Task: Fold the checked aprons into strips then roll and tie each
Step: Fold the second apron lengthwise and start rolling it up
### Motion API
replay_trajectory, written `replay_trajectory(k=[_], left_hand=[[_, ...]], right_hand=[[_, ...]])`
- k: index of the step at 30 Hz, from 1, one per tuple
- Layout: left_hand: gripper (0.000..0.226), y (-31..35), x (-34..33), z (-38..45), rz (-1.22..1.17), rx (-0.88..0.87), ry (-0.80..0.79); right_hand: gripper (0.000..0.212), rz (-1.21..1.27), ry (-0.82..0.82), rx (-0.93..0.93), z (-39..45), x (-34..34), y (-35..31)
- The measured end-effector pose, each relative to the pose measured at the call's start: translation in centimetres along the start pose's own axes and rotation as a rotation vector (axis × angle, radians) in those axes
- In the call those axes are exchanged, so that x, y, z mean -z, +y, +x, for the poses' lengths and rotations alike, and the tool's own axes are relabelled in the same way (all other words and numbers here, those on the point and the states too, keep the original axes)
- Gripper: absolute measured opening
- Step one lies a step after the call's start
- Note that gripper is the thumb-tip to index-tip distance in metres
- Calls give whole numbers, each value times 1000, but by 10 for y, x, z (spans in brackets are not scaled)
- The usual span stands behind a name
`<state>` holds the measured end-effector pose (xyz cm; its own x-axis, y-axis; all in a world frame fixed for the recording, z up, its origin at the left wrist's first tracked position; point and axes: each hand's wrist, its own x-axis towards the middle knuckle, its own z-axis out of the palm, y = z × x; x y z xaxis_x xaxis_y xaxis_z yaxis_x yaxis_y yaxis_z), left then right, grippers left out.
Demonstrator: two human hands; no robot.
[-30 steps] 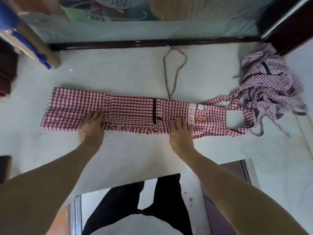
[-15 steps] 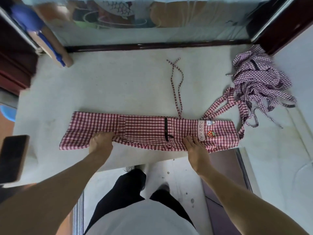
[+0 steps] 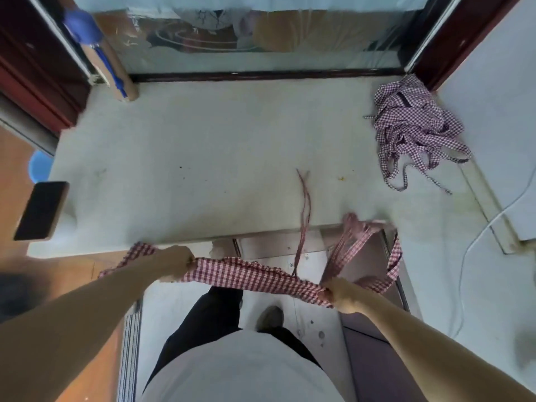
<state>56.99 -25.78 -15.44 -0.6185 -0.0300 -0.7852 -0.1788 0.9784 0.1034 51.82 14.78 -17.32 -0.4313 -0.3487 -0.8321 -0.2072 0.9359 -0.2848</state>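
Sagging red-checked apron (image 3: 249, 274), bunched strip, straps dangling

A pale worktop (image 3: 217, 146) meets a dark-framed glass panel (image 3: 261, 39), above a grey tiled floor (image 3: 304, 323).

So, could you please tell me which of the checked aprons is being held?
The red apron, stretched off the table between both hands; the purple aprons lie heaped, untouched, at the far right corner.

Checked cloth apron (image 3: 249, 275), matt pale table (image 3: 220, 158), glossy phone (image 3: 40, 210)
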Motion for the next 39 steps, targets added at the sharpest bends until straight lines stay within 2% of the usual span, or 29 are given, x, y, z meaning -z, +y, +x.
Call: replay_trajectory(k=[3, 6, 9, 12, 18, 21, 28, 30, 32, 35, 37, 39], left_hand=[[33, -4, -9, -14, 4, 10, -154], [37, -4, -1, -20, 4, 12, -179], [41, -7, 15, -20, -20, 17, -110], [44, -15, 30, -12, -46, 33, -29], [38, -42, 70, 12, -50, 60, 29], [22, -56, 93, 31, -9, 64, 69], [12, -122, 146, 86, 99, 190, 29], [24, -137, 153, 99, 143, 195, 72], [29, -155, 160, 116, 195, 219, 201], [38, -176, 168, 136, 219, 357, 347], [46, -178, 173, 147, 208, 460, 417], [53, -160, 178, 153, 175, 478, 467]], right_hand=[[33, -78, -112, -1, -12, 3, 4], [32, -56, -183, -25, -23, 26, 1], [36, -27, -97, -12, -20, 58, 0], [55, 45, 29, 23, -6, 86, 0], [40, 91, 145, 37, 36, 144, -23], [38, 96, 198, 36, 62, 168, -35], [34, 35, 214, -49, 131, 226, -73], [38, 44, 256, -92, 147, 237, -83], [38, 60, 323, -131, 166, 249, -97], [36, 58, 373, -187, 194, 264, -119], [35, 76, 391, -208, 210, 272, -132], [35, 114, 397, -226, 223, 277, -143]])
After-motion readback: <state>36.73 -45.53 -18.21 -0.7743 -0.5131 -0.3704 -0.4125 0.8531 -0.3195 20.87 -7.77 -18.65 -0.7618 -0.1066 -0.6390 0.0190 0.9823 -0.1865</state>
